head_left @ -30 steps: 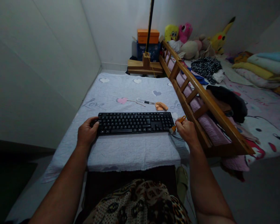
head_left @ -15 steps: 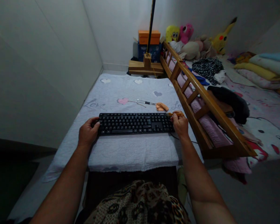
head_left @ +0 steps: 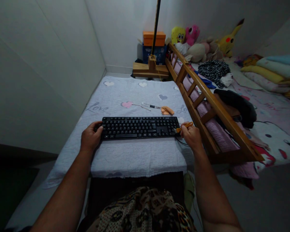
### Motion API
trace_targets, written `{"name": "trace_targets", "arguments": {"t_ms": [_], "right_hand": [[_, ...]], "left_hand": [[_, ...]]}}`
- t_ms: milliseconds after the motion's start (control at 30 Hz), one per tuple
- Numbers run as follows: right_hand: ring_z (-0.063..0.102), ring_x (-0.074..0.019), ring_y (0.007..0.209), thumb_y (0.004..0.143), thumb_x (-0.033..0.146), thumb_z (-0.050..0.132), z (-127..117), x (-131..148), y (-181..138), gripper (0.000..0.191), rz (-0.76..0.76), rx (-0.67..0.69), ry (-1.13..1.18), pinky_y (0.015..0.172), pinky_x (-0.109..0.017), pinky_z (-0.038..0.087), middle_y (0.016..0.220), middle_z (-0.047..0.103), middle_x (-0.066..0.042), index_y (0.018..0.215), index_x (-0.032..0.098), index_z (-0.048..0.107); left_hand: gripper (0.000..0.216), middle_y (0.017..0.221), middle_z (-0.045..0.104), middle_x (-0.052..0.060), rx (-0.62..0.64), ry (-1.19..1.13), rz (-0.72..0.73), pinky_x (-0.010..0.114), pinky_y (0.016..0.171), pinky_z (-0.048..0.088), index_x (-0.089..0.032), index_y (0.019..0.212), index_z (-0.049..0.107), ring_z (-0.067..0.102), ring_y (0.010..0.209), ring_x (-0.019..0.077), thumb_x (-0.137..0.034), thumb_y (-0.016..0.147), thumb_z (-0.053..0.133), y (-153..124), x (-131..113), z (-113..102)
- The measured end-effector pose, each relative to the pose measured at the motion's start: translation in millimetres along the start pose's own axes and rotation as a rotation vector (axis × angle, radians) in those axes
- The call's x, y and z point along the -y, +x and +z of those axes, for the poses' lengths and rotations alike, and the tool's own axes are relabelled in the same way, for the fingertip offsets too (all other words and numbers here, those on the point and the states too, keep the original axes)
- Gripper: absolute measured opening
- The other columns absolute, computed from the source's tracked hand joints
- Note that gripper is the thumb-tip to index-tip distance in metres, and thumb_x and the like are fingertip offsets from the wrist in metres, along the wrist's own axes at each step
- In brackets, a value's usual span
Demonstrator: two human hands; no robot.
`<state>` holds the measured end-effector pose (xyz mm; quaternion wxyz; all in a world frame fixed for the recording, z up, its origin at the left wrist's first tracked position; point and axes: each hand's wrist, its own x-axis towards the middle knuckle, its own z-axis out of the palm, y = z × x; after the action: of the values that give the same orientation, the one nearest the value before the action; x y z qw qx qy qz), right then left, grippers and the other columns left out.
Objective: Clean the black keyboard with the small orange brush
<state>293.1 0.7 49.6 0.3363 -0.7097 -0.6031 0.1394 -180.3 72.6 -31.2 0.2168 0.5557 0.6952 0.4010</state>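
A black keyboard (head_left: 132, 127) lies flat across the cloth-covered table (head_left: 137, 158). My left hand (head_left: 91, 134) grips its left end, thumb on top and the other fingers round the edge, partly hidden. At the opposite end, my right hand (head_left: 191, 134) is closed on the orange handle of a small brush (head_left: 185, 126). The brush's bristles touch the keys of the number pad. Behind the keyboard lie an orange-brown cloth (head_left: 167, 110), a thin tool with a black grip (head_left: 152, 106) and a slim pale stick (head_left: 145, 107).
A wooden bed rail (head_left: 207, 106) runs close along the table's right side, near my right hand. Past it, a bed holds stuffed toys (head_left: 196, 51) and folded bedding (head_left: 273, 71). An orange box (head_left: 154, 38) and a wooden stand (head_left: 151, 68) are beyond the table's far edge.
My right hand has moved toward me and slightly right with the brush, from the keyboard's upper right corner to the lower number pad. My left hand keeps its place.
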Motion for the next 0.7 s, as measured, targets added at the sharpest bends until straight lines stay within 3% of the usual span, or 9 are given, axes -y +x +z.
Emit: {"name": "trace_targets", "arguments": {"t_ms": [133,300,467,700], "right_hand": [[0.061,-0.0206,0.056,0.089,0.042,0.045,-13,5,-6,0.032,0.011,0.029,-0.037,0.062,-0.032,0.042,0.054,0.06,-0.003,0.062,0.026,0.055],[0.062,-0.0215,0.057,0.089,0.045,0.051,-20,3,3,0.03,0.037,-0.121,0.008,0.062,-0.032,0.045,0.057,0.062,-0.003,0.072,0.024,0.064],[0.068,-0.0243,0.061,0.091,0.053,0.05,-4,-5,26,0.038,0.046,-0.234,0.122,0.065,-0.035,0.053,0.068,0.069,-0.005,0.088,0.021,0.07],[0.071,-0.0245,0.067,0.092,0.055,0.046,21,-19,41,0.04,0.02,-0.269,0.114,0.072,-0.037,0.057,0.074,0.073,-0.008,0.085,0.022,0.067]], "left_hand": [[0.046,0.118,0.081,0.008,0.011,-0.009,-0.006,0.043,0.106,0.057,-0.022,0.12,0.076,0.075,0.11,0.0286,-0.045,0.084,0.061,0,-1,0],[0.045,0.115,0.08,0.008,0.012,0.012,-0.004,0.042,0.105,0.058,-0.022,0.12,0.076,0.075,0.108,0.0279,-0.045,0.084,0.061,-1,-2,-1],[0.041,0.114,0.08,0.007,0.004,0.015,0.011,0.041,0.103,0.059,-0.023,0.117,0.076,0.075,0.106,0.0272,-0.043,0.085,0.062,-1,-3,-2],[0.043,0.113,0.081,0.007,0.01,0.024,-0.004,0.042,0.102,0.058,-0.022,0.119,0.076,0.075,0.104,0.0275,-0.044,0.085,0.061,-3,-7,-2]]}}
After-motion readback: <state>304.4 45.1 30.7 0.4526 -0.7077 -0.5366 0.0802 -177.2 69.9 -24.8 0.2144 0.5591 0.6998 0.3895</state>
